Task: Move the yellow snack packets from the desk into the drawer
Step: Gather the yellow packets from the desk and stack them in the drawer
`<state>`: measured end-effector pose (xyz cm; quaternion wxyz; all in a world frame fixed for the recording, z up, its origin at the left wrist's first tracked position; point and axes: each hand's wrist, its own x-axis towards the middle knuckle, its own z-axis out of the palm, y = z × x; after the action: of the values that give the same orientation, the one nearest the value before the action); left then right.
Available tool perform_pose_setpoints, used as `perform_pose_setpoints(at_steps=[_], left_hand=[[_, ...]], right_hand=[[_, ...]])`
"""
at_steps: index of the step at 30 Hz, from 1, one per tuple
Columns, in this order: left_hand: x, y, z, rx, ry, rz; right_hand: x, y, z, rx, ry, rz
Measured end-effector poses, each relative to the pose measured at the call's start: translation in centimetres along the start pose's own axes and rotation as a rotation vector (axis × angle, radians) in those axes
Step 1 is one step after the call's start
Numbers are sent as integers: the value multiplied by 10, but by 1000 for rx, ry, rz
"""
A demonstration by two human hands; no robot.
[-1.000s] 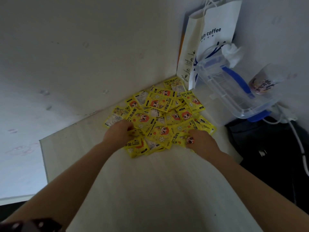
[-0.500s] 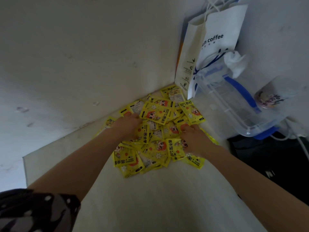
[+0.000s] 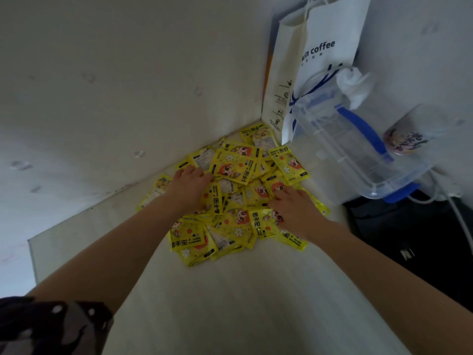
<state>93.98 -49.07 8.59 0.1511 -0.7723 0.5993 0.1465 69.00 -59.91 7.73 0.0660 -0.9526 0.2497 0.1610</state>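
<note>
A heap of yellow snack packets (image 3: 238,170) with a cartoon face lies on the pale desk (image 3: 230,303), pushed into the corner where two walls meet. My left hand (image 3: 190,185) lies palm down on the left side of the heap, fingers reaching under an upper packet. My right hand (image 3: 294,208) rests palm down on the right side, fingers spread over the packets. Neither hand has lifted a packet off the heap. No drawer is in view.
A white paper coffee bag (image 3: 320,60) stands in the corner behind the heap. Beside it a clear plastic box (image 3: 358,155) with blue clips leans tilted, with a printed cup (image 3: 409,134) to its right. A black item (image 3: 409,239) and white cable (image 3: 460,221) lie right of the desk.
Both hands have slid from the near edge of the heap farther in onto the packets. Some near packets have shifted toward me, and the view has tilted closer to the corner.
</note>
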Motion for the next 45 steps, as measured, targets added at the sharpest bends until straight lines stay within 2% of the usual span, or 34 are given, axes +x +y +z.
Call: perform_pose_setpoints(at_steps=[5, 15, 20, 24, 29, 31, 34, 36, 41, 45], left_hand=[[-9, 0, 5, -77, 41, -57], [-25, -6, 29, -130, 180, -126], [-36, -4, 29, -219, 165, -155], [-51, -4, 26, -401, 192, -211], [-68, -14, 28, -633, 163, -372], [-73, -19, 30, -842, 160, -474], [-77, -24, 34, -1294, 188, -650], [-78, -22, 36, -1466, 235, -750], [-68, -11, 39, -1686, 271, -903], [-55, -7, 40, -1631, 272, -955]], right_hand=[[-9, -5, 0, -36, -34, 3], [-23, -12, -8, 82, -112, 71], [-30, -12, -13, 275, -75, 121], [-33, -8, -19, 485, -25, 162], [-26, -8, -24, 479, -5, 196], [-22, -14, -25, 532, 13, 219], [-14, -27, -25, 657, 8, 267], [-9, -36, -23, 755, -30, 307], [0, -55, -11, 1028, -90, 394], [5, -63, -6, 1158, -156, 452]])
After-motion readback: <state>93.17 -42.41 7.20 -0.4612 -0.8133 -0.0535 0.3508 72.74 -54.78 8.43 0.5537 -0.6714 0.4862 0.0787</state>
